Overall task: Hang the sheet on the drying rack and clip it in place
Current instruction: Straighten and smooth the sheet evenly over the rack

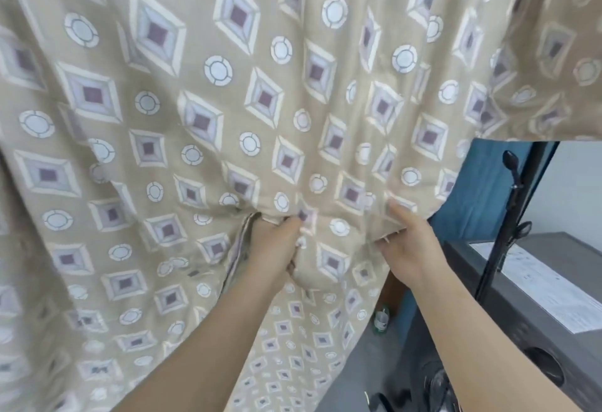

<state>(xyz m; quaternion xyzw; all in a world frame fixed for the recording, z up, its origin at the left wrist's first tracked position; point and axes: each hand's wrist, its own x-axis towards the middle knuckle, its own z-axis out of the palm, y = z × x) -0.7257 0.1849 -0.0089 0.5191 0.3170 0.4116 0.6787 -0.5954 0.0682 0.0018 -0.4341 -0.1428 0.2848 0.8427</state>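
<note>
1. Head view, filled almost wholly by the beige sheet (228, 102) with its diamonds and rings, hanging in folds from above the frame down toward the floor.
2. Low in the middle, gripped by the left hand (277, 248): a bunched fold of the sheet's edge, fingers curled tight round it.
3. Near it on the right, pinched by the right hand (408, 242): the sheet's lower edge, thumb on the near face, fingers hidden behind the cloth.
4. Past that edge, at right: a black pole (500, 248) before a blue cloth (479, 183), a grey cabinet (573, 248) bearing a white paper (547, 287), and a small bottle (381, 317) on the floor.
</note>
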